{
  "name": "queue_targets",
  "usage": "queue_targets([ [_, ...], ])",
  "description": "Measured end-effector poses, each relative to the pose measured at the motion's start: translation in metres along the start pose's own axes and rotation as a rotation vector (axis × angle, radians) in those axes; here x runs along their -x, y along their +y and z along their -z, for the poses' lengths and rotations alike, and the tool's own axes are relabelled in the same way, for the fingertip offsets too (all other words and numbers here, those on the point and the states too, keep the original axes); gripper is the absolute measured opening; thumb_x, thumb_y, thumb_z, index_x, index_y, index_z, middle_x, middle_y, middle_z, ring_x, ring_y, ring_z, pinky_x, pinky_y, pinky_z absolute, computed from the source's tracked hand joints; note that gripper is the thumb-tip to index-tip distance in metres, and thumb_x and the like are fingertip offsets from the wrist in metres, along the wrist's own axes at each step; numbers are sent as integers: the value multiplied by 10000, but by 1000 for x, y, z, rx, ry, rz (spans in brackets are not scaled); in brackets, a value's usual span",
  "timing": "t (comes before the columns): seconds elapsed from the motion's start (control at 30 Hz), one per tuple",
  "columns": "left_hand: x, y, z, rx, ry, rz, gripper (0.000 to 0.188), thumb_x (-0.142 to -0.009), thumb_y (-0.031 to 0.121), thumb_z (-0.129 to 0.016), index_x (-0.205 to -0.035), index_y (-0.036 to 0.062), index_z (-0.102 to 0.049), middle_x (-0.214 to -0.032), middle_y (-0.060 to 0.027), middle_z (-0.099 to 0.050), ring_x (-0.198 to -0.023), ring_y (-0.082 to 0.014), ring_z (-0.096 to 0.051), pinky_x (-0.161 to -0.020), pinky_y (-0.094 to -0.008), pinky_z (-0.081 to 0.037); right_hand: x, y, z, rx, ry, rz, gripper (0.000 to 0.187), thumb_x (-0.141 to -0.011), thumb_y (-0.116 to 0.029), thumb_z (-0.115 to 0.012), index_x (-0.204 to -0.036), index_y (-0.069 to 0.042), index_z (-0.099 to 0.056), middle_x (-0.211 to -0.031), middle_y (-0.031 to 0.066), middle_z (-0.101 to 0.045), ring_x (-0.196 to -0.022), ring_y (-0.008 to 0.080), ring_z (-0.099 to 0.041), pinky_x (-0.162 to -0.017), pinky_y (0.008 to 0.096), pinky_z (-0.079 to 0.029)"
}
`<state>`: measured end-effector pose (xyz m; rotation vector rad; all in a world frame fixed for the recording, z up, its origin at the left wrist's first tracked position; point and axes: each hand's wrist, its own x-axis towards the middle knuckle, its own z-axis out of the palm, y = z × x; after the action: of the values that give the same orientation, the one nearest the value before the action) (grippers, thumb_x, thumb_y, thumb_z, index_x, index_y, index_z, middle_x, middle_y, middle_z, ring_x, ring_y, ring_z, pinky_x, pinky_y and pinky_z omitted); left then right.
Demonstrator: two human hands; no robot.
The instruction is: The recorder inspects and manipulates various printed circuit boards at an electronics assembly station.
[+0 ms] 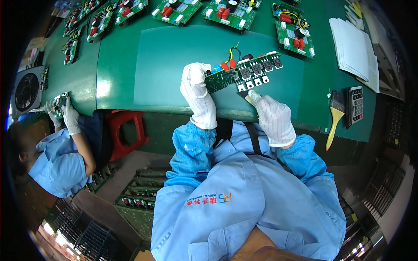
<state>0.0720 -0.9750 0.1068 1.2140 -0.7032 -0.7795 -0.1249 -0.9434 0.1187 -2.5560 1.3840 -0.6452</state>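
A green circuit board is held up tilted above the bench, in front of my body. My left hand, in a white striped glove, grips its left end. Along the board show black power components with pale metal tabs, red capacitors, a blue part and yellow and black wires. Just below the tabs, my gloved right hand is closed on a small brush. The brush's dark tip points at the board's lower edge; its handle is mostly hidden by the glove.
Several circuit boards line the bench's far side. To the right lie papers, a yellow-handled paintbrush and a calculator. At left, a co-worker holds another board near a fan; a red stool stands between us.
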Motion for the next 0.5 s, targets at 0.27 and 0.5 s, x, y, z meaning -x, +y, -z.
queue_targets([
  [0.27,6,3,1,-13,-14,1,335,-958,298,-415,-838,27,-571,-898,-68,-613,-835,-133,-551,-810,-262,-417,0,-3,5,-40,-69,-32,178,-868,-97,-622,-1031,-37,-659,-790,88,-609,-629,265,-613,-551,346,-495],
  [0.5,6,3,1,-15,-22,-18,328,-950,300,-428,-842,26,-572,-910,-72,-612,-838,-139,-551,-817,-271,-414,-7,-15,7,-233,95,-131,467,-818,-281,-739,-1201,-55,-595,-942,76,-691,-735,235,-678,-616,325,-536],
])
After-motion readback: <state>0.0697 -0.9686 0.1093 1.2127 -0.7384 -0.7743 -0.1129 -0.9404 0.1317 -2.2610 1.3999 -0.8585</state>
